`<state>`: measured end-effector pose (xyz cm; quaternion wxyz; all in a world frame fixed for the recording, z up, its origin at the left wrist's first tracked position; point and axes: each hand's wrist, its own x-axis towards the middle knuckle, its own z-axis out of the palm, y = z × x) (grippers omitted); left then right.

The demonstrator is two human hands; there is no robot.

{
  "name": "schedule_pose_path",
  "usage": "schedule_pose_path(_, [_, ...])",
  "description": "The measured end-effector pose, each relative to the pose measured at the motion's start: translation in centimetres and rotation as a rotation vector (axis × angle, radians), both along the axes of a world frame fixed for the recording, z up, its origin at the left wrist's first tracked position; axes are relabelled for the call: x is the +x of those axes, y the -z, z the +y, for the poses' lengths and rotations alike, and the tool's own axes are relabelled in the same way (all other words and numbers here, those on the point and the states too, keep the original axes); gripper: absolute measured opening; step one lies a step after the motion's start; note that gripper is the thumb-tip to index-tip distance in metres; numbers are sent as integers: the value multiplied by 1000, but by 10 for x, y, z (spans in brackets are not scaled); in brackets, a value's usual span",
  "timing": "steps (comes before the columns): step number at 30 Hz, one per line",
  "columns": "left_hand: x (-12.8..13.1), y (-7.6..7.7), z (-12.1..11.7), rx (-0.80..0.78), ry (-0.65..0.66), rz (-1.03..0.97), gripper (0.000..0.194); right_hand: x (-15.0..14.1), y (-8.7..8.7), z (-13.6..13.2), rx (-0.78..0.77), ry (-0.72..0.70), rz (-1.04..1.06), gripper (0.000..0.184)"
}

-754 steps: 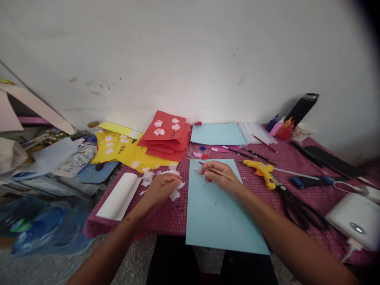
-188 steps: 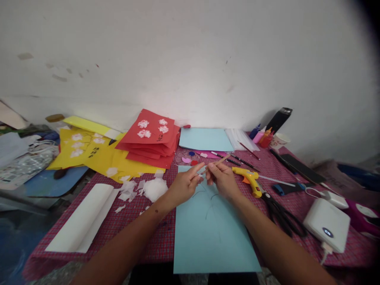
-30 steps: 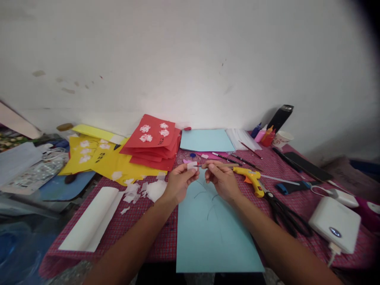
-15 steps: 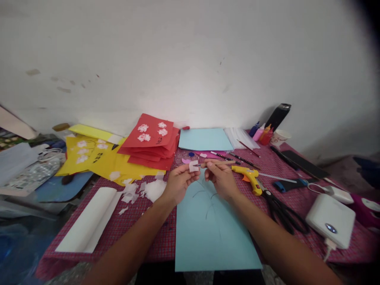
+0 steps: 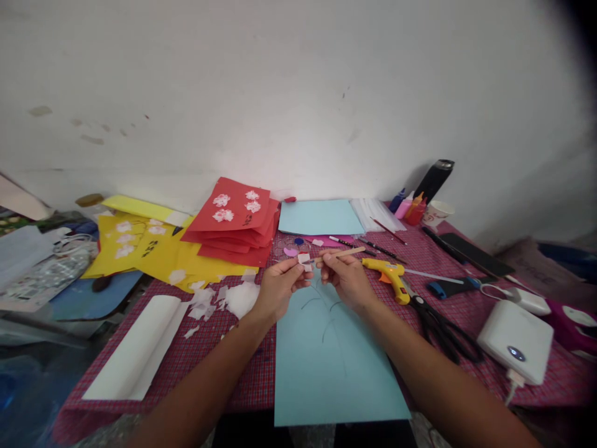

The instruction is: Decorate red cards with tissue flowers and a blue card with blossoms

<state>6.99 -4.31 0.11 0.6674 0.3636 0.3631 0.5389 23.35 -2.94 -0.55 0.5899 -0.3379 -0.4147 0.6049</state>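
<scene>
Left hand (image 5: 280, 287): fingers pinched on a small white paper piece (image 5: 303, 257), held above the top of the blue sheet (image 5: 336, 379)
Right hand (image 5: 346, 279): gripping a thin wooden-handled tool (image 5: 352, 251), its tip at the paper piece; cannot tell whether they touch
Blue sheet: on the checked cloth (image 5: 254, 381), bearing dark curved lines
Sheet's left: white scraps (image 5: 202, 305)
Sheet's right: yellow glue gun (image 5: 396, 283), scissors (image 5: 424, 312)

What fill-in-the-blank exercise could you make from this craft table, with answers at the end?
1. The small white paper scrap is pinched in the ____ hand.
2. The yellow plastic glue gun lies nearer the ____ hand.
3. The top red paper card carries ____ pinkish-white flowers.
Missing words: left; right; four.
</scene>
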Motion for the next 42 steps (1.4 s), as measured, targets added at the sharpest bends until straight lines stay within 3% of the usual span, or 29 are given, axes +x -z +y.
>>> schedule_pose_path(12, [-2,5,-1,104,61,165,29,3,5,1,153,-29,-187,20])
schedule_pose_path(17, [-2,8,-2,160,76,282,30,3,5,0,207,46,-326,31])
schedule_pose_path(21, [-1,8,-3,110,77,256,30,6,4,-1,173,-7,-210,19])
schedule_pose_path(23, [-1,6,-4,67,97,201,31,9,4,-1,198,-53,-154,21])
schedule_pose_path(28, [-2,5,-4,33,130,152,35,11,1,0,208,-43,-234,15])
schedule_pose_path(33, [-1,7,-4,94,132,225,29,8,1,-2,197,-3,-283,21])
schedule_pose_path(42, [-5,1,-7,25,219,118,33,13,2,-1,203,-138,-168,16])
